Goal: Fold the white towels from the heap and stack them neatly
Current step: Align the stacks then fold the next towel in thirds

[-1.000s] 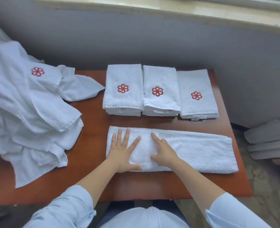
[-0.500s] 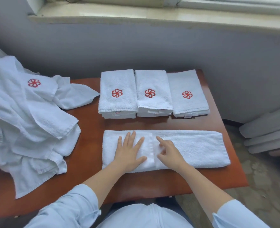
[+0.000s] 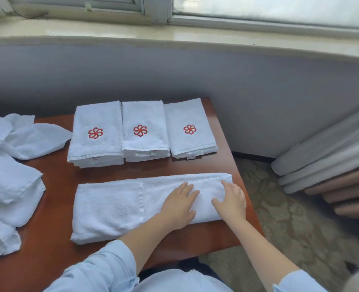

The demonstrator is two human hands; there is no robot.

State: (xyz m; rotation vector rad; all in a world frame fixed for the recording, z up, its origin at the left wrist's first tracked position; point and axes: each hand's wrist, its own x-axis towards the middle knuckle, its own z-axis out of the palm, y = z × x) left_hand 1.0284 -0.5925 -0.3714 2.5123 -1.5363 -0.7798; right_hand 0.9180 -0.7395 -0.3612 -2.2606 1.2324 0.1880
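A reddish-brown wooden table point(image 3: 54, 207) fills the lower left of the frame, against a grey wall point(image 3: 174, 76) under a window sill point(image 3: 174, 36). Patterned carpet point(image 3: 290, 218) lies at right. The long folded towel point(image 3: 111, 207) lies at centre; left hand point(image 3: 179, 204) and right hand point(image 3: 230, 200) press flat, fingers straight, on its right end. Three stacks point(image 3: 144, 133) sit above it, with the heap point(image 3: 7, 182) at the left edge.

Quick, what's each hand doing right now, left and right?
Left hand: open, pressing flat on the long towel.
Right hand: open, resting on that towel's right end.
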